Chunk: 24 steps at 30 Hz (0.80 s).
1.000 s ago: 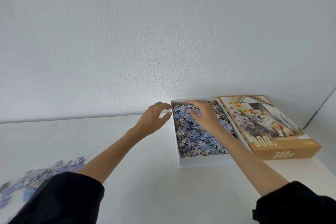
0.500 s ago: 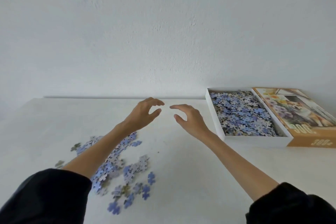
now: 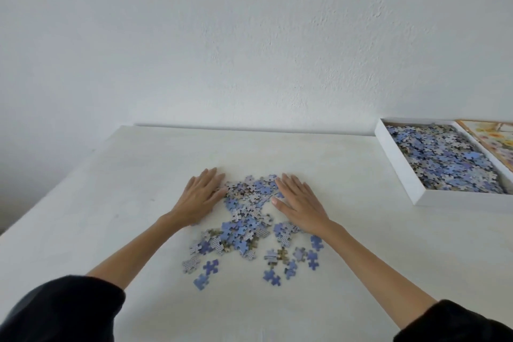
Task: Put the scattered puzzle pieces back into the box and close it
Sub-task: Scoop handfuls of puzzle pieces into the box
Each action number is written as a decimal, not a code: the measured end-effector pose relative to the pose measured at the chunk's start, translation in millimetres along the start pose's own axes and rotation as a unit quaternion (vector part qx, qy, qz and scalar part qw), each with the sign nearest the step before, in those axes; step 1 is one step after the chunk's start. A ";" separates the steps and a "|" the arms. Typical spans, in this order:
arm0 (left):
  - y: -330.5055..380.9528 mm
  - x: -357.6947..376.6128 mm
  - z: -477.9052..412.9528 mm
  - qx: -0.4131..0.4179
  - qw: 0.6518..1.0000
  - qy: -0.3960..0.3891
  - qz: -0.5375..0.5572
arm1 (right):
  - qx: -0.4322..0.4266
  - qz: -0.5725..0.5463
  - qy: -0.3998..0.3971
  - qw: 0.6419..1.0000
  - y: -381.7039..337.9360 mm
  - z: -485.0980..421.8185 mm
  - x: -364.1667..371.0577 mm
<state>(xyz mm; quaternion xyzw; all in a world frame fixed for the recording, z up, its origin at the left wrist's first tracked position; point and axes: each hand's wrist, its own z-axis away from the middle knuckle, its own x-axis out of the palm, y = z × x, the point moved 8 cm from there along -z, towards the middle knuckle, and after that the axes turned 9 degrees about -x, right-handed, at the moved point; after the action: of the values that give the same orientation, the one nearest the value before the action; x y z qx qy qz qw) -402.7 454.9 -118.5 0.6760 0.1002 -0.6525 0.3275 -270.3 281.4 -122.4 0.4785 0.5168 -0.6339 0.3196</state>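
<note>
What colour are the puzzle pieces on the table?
Mostly blue puzzle pieces, some grey-white; head view.

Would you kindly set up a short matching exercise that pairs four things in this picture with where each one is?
Things:
1. left hand
2. right hand
3. white box
4. lid

Places:
A. flat on the table, right of the loose pieces
B. far right edge, beside the box
C. flat on the table, left of the loose pieces
D. right side of the table, full of pieces

Pairs: 1-C, 2-A, 3-D, 4-B
</note>
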 end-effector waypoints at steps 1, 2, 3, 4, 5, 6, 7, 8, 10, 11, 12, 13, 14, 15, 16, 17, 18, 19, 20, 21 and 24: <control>5.3 3.1 3.7 0.018 1.000 -0.001 -0.011 | -0.008 0.000 -0.002 1.000 -5.4 -0.5 2.1; 11.6 5.4 6.6 0.038 0.999 -0.006 -0.006 | -0.014 -0.008 -0.003 1.000 -11.0 -0.1 4.1; 19.0 5.2 9.9 0.058 0.998 -0.015 0.022 | -0.019 -0.028 0.001 0.999 -16.8 1.1 4.7; 24.5 4.4 11.7 0.076 0.994 -0.029 0.071 | -0.019 -0.061 0.014 0.998 -21.4 1.9 3.5; 29.5 1.4 13.8 0.092 0.987 -0.043 0.128 | -0.019 -0.102 0.043 0.994 -24.9 2.8 -1.4; 31.9 -2.9 14.9 0.104 0.978 -0.050 0.175 | -0.019 -0.135 0.086 0.987 -25.8 2.8 -8.7; 32.5 -7.7 14.8 0.109 0.972 -0.046 0.201 | -0.016 -0.155 0.127 0.980 -25.2 2.3 -17.4; 32.0 -11.7 13.1 0.110 0.970 -0.038 0.212 | -0.008 -0.165 0.152 0.975 -22.1 0.0 -24.0; 27.8 -15.6 6.2 0.097 0.970 -0.029 0.220 | 0.019 -0.166 0.143 0.975 -13.6 -9.7 -28.2; 25.8 -16.0 2.9 0.085 0.971 -0.030 0.221 | 0.035 -0.162 0.117 0.979 -9.8 -16.0 -25.8; 24.4 -15.2 -0.2 0.077 0.972 -0.033 0.219 | 0.046 -0.157 0.087 0.983 -8.2 -22.0 -22.0; 25.1 -14.3 -1.3 0.073 0.974 -0.038 0.209 | 0.049 -0.151 0.061 0.985 -8.1 -27.9 -18.1; 26.8 -11.7 -1.7 0.078 0.978 -0.045 0.189 | 0.045 -0.143 0.041 0.988 -10.4 -32.7 -14.8; 29.4 -9.0 -0.9 0.091 0.981 -0.049 0.163 | 0.034 -0.134 0.029 0.990 -14.2 -36.7 -12.0; 32.3 -5.0 0.6 0.111 0.983 -0.054 0.134 | 0.022 -0.130 0.021 0.991 -17.9 -39.6 -9.4; 35.1 -1.3 3.1 0.131 0.984 -0.059 0.105 | 0.011 -0.128 0.017 0.992 -20.7 -41.0 -7.3; 38.0 1.2 6.0 0.150 0.983 -0.067 0.084 | 0.002 -0.127 0.016 0.992 -22.0 -41.7 -5.1; 39.6 2.7 9.0 0.164 0.980 -0.080 0.079 | -0.008 -0.121 0.016 0.993 -22.3 -42.0 -3.0; 40.7 2.2 12.4 0.169 0.976 -0.095 0.097 | -0.017 -0.114 0.018 0.993 -22.9 -40.9 -1.5; 39.9 0.1 15.2 0.163 0.971 -0.111 0.135 | -0.022 -0.115 0.018 0.993 -22.5 -39.8 0.3; 28.5 -12.2 19.5 0.120 0.957 -0.106 0.241 | -0.018 -0.180 0.038 0.983 -24.3 -37.4 -5.2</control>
<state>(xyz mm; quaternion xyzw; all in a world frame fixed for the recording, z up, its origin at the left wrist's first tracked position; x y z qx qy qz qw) -404.2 425.5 -96.8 0.6413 -0.1803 -0.6291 0.4005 -280.1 323.2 -109.4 0.3958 0.6175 -0.6530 0.1886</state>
